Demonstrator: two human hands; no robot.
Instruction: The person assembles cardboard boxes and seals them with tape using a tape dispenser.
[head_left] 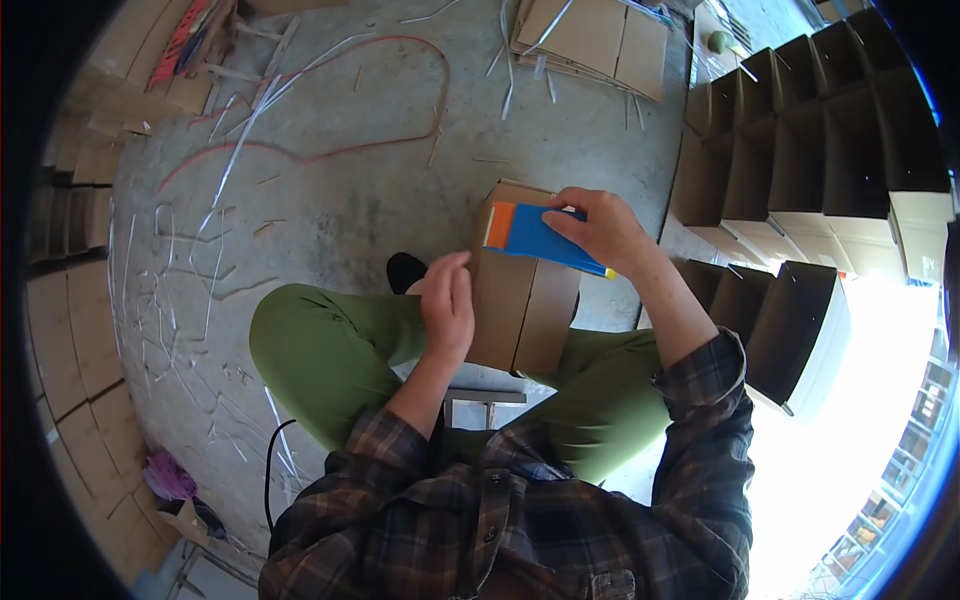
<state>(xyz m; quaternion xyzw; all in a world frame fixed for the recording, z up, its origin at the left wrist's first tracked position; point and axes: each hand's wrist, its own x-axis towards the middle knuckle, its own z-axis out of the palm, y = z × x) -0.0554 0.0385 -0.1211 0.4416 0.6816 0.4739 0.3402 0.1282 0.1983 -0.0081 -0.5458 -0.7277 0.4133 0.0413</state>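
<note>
A closed cardboard box point(505, 310) stands between the knees. On its far end lies a flat blue tool with an orange end point(535, 234). My right hand point(600, 228) grips the blue part from the right, thumb on top and fingers over the far edge. Beside the box's left side is my left hand point(448, 305), fingers stretched out and holding nothing. Whether its fingertips touch the box I cannot tell.
Open cardboard boxes point(790, 160) are stacked at the right. Flattened cardboard point(595, 45) lies at the far side. A red hose point(365, 148) and loose white straps point(240, 150) cross the concrete floor. More boxes point(75, 340) line the left.
</note>
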